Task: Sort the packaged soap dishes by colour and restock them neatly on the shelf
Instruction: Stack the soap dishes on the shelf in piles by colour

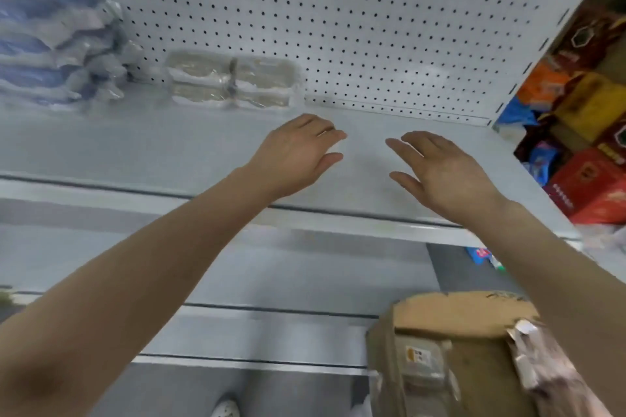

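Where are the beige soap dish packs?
Head view: the beige soap dish packs sit at the back of the shelf against the pegboard, right of the blue packs, beyond the left hand.

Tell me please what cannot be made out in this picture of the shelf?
Head view:
Blue packages: blurred, cut off by the left edge; count unclear.
Beige packages: motion blur; count unclear.
Cardboard box: its top hides the contents; bottom edge cuts it.
Box label: too small to read.

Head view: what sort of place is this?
Probably a shop aisle: a shelf with a pegboard back, wrapped soap dishes stacked on it, boxed goods in the next bay, and a carton below.
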Demonstrator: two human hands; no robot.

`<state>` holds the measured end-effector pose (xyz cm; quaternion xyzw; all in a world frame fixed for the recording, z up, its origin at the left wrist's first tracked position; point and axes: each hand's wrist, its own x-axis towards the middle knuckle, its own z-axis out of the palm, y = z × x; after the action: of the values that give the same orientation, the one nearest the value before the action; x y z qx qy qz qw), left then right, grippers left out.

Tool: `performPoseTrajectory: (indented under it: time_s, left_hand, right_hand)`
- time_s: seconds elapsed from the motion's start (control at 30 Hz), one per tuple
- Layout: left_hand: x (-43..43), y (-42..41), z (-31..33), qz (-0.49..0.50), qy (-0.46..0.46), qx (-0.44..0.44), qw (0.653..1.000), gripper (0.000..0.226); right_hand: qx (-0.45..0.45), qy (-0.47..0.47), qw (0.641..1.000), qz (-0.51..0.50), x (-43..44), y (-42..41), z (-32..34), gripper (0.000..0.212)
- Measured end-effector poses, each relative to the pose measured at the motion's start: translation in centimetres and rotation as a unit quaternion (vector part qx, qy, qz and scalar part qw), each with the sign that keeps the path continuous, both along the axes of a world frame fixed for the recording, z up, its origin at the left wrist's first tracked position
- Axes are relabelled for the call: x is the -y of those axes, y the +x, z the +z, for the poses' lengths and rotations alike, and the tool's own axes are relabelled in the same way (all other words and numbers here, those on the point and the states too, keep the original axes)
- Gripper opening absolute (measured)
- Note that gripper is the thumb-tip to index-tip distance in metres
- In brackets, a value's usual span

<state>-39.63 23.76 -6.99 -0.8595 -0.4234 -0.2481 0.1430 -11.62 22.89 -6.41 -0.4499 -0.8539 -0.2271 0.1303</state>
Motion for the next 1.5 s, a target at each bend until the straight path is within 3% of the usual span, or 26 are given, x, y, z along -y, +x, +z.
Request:
performPoseTrajectory:
  time_s: [0.23,0.47,0.57,0.67,0.97,1.1,1.23,1.33,1.5]
  left_hand:
    - [9.0,12.2,-4.8,-0.053,-0.011,0.05,0.997,0.033]
    - [15.7,18.9,-16.4,-0.032,-0.153,0.004,0.988,0.047]
    - [16.9,19.8,-20.5,-0.001,-0.219,-0.039,0.975,0.066]
    - [17.0,20.2,-22.8,0.019,-0.248,-0.052,0.967,0.067]
    - [16.7,20.3,-25.1,0.03,-0.252,-0.026,0.967,0.057]
    - [16.7,20.0,-25.1,0.024,-0.242,-0.044,0.969,0.055]
    - [16.8,21.0,-24.0,0.014,-0.197,-0.105,0.975,0.047]
    - [18.3,24.2,-23.6,-0.012,-0.218,-0.129,0.967,0.042]
    - [21.8,29.4,-26.9,0.01,-0.403,-0.25,0.88,0.071]
  right_hand:
    - [-0.045,-0.005,0.999,0.008,10.8,11.7,-5.4,0.044]
    - [-0.051,-0.141,0.987,-0.055,19.5,17.1,-16.4,0.043]
    - [-0.019,-0.271,0.957,-0.1,21.6,17.8,-20.5,0.056]
    - [-0.001,-0.368,0.92,-0.135,21.2,17.4,-23.8,0.07]
    - [0.024,-0.449,0.882,-0.142,15.8,13.5,-33.4,0.094]
    - [0.021,-0.432,0.885,-0.172,16.3,14.2,-32.9,0.092]
    - [-0.023,-0.411,0.873,-0.263,18.7,18.0,-29.8,0.092]
    - [-0.06,-0.399,0.857,-0.32,21.2,21.0,-27.7,0.083]
    - [-0.116,-0.373,0.848,-0.358,24.4,24.1,-27.4,0.084]
